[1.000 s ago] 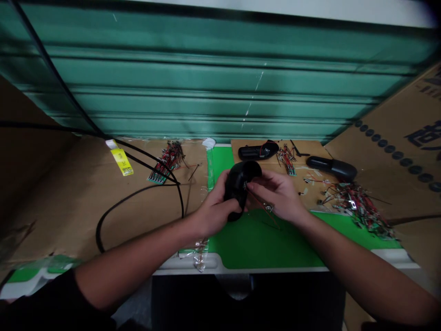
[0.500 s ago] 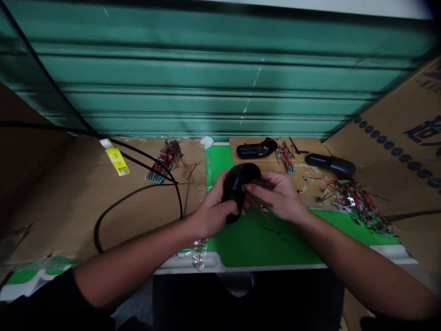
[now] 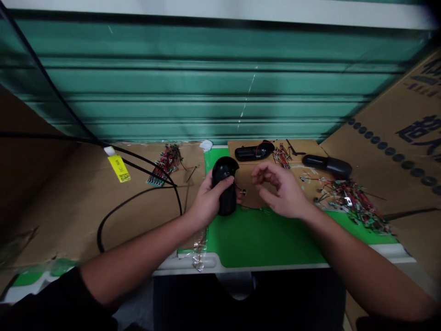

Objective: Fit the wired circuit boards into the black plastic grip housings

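Note:
A glossy black plastic housing (image 3: 227, 202) stands nearly upright in my left hand (image 3: 209, 198), whose thumb presses across its front. Its upper end is a rounded, hollow-looking head. Thin wires and a small metallic part (image 3: 243, 192) stick out at its right side, by my left fingertips. My right hand (image 3: 280, 189) hovers to the right of the housing, apart from it, fingers curled and spread with nothing visible between them. Behind it, on cardboard, lies another black housing (image 3: 246, 153) with a red wire in it.
Small wired circuit boards lie in piles at left (image 3: 165, 163), back (image 3: 283, 155) and right (image 3: 358, 202). A dark handle-shaped housing (image 3: 327, 165) rests at back right. Black cables (image 3: 138, 188) with a yellow tag (image 3: 119, 167) loop over the left cardboard. A green panel wall (image 3: 172, 82) closes the back.
My right hand has let go of the housing's wires and moved away to the right, opening. My left hand has turned the housing more upright and shifted it slightly left.

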The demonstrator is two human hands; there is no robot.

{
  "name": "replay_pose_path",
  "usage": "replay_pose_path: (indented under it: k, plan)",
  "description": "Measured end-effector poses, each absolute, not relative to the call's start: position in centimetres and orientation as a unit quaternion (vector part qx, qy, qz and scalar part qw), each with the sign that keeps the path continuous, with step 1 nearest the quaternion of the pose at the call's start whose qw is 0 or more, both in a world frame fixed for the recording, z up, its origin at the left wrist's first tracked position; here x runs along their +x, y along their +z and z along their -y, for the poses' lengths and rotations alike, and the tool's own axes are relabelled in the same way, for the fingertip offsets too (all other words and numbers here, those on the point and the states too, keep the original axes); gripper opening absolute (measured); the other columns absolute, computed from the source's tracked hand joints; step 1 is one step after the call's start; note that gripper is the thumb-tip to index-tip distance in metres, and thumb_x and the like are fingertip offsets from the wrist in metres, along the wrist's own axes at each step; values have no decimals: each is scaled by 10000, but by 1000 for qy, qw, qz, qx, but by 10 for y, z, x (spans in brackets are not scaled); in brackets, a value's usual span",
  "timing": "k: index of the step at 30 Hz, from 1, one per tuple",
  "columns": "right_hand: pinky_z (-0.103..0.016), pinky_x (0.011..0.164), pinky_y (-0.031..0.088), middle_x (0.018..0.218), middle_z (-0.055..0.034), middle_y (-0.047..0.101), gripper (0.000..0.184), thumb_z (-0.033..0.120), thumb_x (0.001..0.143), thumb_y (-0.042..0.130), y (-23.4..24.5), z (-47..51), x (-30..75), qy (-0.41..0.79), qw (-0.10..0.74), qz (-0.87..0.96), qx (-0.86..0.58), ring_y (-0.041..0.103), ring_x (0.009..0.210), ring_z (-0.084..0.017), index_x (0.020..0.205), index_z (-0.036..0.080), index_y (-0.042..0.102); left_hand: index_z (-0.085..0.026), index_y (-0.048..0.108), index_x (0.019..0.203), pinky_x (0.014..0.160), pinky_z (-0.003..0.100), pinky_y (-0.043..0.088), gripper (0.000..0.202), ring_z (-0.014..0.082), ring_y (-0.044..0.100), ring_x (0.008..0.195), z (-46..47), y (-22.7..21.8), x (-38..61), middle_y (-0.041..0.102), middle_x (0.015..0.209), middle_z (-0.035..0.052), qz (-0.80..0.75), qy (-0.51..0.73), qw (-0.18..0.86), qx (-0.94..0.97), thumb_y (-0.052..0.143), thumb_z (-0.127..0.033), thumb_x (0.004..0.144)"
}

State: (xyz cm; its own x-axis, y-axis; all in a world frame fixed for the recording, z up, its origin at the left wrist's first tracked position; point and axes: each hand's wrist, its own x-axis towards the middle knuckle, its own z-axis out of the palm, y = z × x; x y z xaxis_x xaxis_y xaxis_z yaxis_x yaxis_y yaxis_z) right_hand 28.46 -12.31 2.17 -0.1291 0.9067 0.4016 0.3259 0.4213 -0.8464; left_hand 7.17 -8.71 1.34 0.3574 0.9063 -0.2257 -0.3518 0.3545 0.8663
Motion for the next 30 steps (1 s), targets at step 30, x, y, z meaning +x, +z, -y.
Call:
replay_pose_path:
  k: [30]
  plan:
    - [-409,796,522,903,-25,691,104,220,890,891,31,128,267,192,565,692,-407,649,871,-219,940,303,856,-242,509,1396,590,276,568,700,179,723,673,98,11,69,697,891,-17,-327,320,765,452,791,-232,756]
